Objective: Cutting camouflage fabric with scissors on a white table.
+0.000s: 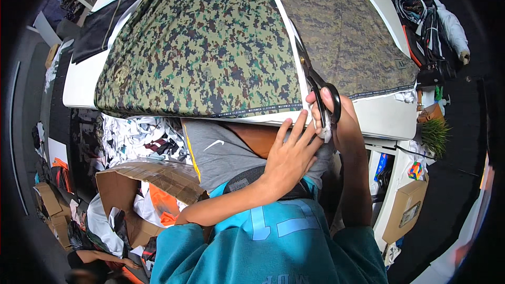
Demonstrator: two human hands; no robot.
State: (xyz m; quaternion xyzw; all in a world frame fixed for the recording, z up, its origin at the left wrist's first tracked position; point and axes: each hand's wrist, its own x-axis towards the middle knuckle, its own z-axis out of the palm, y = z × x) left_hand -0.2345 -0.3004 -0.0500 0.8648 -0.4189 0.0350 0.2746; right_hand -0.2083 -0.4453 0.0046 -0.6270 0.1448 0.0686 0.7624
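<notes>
Black-handled scissors (311,75) lie over the table edge, held by my right hand (345,125) with its fingers through the handle loops. Their blades point away from me along a narrow white strip, between a green camouflage fabric (210,47) and a brown camouflage fabric (342,26). Whether the blades are apart is hard to make out. My left hand (290,156) is open, fingers stretched toward the near table edge, fingertips close to the right hand. A small white scrap (326,135) hangs below the handles. Both fabrics have a dark printed border.
The white table (81,87) shows at its left side, with folded black cloth (102,23) on it. Scraps (142,139) fill the space below; a cardboard box (113,192) stands left. To the right are a drawer unit (392,189), a grassy plant (435,132) and bundled garments (415,8).
</notes>
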